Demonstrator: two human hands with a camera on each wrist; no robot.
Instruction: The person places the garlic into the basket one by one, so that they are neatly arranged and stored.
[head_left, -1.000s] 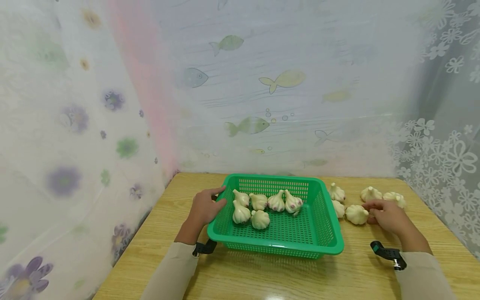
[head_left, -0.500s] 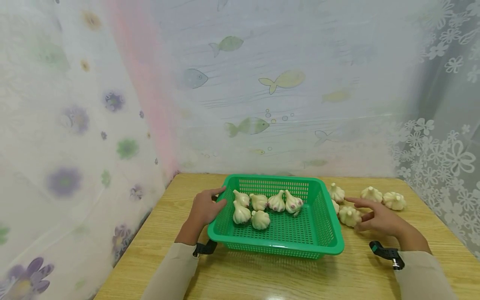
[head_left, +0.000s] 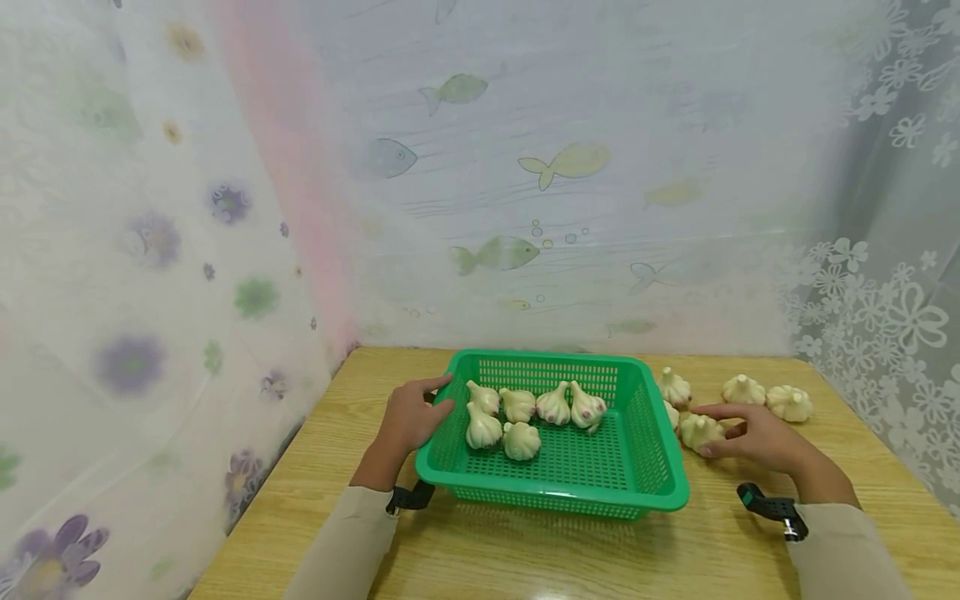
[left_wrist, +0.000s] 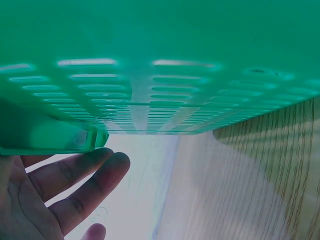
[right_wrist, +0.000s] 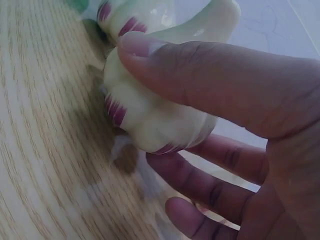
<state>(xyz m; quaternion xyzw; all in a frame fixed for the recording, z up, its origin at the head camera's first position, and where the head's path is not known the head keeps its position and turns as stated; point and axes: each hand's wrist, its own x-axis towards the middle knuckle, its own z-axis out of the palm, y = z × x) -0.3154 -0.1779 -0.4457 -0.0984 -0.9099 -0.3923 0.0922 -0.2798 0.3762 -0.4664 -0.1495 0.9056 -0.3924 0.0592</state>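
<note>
My left hand (head_left: 412, 417) rests at the left rim of a green perforated plastic basket (head_left: 555, 493). In the left wrist view its fingers (left_wrist: 90, 192) stretch out below the rim, and the thumb is hidden. Several whitish garlic bulbs (head_left: 483, 427) lie inside, towards the left and back. Right of the basket, my right hand (head_left: 761, 437) pinches a garlic bulb (head_left: 700, 432) between thumb and fingers. Close up in the right wrist view, this garlic bulb (right_wrist: 155, 112) has purple streaks; the thumb presses across it and fingers support its other side, low over the wood.
More garlic bulbs stand nearby: one (head_left: 673, 387) close to the basket's right wall, another partly hidden by it, and two garlic bulbs (head_left: 789, 403) farther right. The wooden table (head_left: 525, 550) ends at patterned curtains (head_left: 570, 275) at the back and sides.
My right hand has moved left with the garlic bulb, bringing it near the others by the basket, and its thumb has come in against the bulb. My left hand and the basket stay put.
</note>
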